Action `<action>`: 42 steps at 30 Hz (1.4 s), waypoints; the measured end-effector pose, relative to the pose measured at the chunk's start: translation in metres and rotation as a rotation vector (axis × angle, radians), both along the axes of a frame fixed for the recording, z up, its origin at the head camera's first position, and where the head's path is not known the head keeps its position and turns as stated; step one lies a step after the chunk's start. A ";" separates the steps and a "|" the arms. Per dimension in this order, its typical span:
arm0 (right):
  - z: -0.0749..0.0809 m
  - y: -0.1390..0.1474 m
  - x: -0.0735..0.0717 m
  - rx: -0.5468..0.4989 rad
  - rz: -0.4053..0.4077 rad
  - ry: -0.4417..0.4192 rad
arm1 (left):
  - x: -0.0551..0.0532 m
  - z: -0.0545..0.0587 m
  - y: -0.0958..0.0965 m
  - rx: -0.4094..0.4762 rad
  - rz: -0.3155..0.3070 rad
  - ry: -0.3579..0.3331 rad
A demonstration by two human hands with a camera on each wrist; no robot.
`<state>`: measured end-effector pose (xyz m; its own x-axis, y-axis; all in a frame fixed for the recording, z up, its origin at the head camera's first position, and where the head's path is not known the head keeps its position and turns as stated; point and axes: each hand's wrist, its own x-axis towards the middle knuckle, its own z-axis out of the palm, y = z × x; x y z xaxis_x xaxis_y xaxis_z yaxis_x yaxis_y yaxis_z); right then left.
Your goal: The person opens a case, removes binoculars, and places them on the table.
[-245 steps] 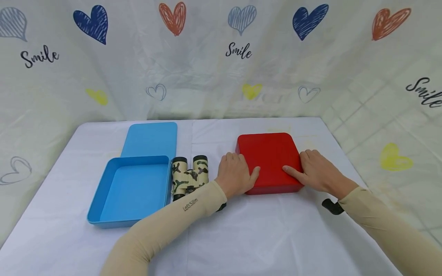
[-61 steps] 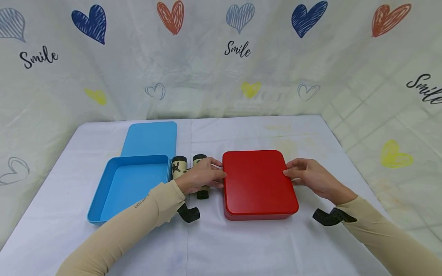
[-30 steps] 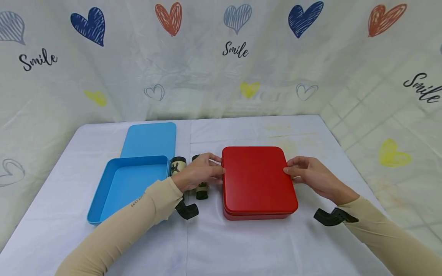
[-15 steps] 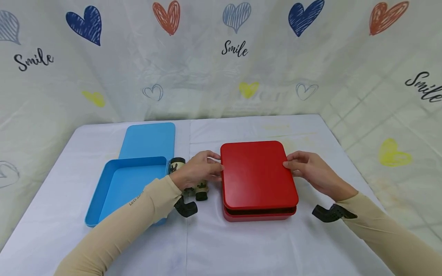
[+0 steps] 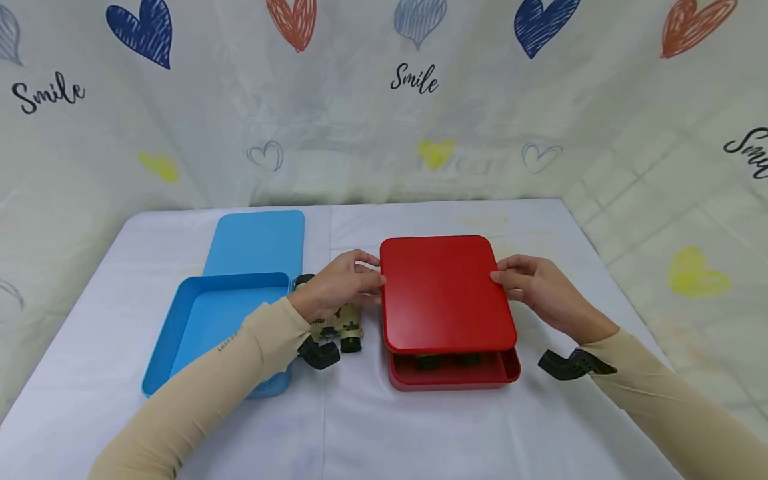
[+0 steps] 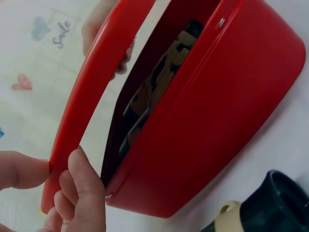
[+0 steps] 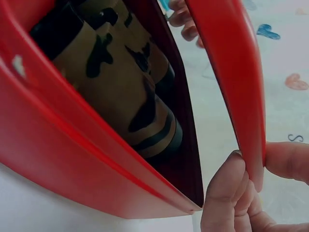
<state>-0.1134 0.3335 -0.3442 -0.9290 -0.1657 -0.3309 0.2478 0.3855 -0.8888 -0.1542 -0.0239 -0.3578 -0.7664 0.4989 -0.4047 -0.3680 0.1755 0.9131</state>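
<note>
A red lid (image 5: pixel 447 293) hangs tilted over the red box (image 5: pixel 453 385), with a gap at the front. My left hand (image 5: pixel 342 285) pinches the lid's left edge between thumb and fingers. On the opposite edge, my right hand (image 5: pixel 549 297) has the same pinch. Inside the box lie camouflage binoculars (image 7: pixel 111 82), seen best in the right wrist view. A second pair of camouflage binoculars (image 5: pixel 351 327) lies on the table, partly hidden under my left hand. Its dark eyecup (image 6: pixel 282 205) shows at the lower right of the left wrist view.
Left of the binoculars stands an uncovered blue box (image 5: pixel 161 340). Behind it a flat blue lid (image 5: pixel 258 241) lies on the white-covered table (image 5: pixel 384 440). A curtain (image 5: pixel 348 113) printed with hearts hangs at the back.
The red box came nearer between the oldest frames. Since then both hands have lifted the lid up and away from me, opening a gap at the front that reveals the box's inside.
</note>
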 end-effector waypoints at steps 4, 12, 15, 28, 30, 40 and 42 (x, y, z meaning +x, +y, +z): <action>0.000 -0.001 -0.004 -0.019 -0.005 0.013 | -0.004 0.002 -0.002 0.019 0.009 0.001; 0.001 -0.005 -0.014 -0.041 -0.015 0.014 | -0.012 0.004 -0.004 0.015 0.030 0.007; 0.000 -0.006 -0.019 -0.037 -0.018 0.022 | -0.016 0.005 -0.005 0.012 0.038 0.015; 0.001 -0.014 -0.038 -0.085 -0.061 0.031 | -0.033 0.002 -0.009 0.014 0.083 0.016; 0.001 -0.015 -0.041 -0.101 -0.067 0.030 | -0.036 0.002 -0.009 0.009 0.095 0.010; -0.003 -0.019 -0.057 -0.140 -0.098 0.033 | -0.050 0.004 -0.010 0.012 0.133 0.000; -0.004 -0.020 -0.060 -0.137 -0.097 0.038 | -0.053 0.004 -0.011 0.018 0.139 0.002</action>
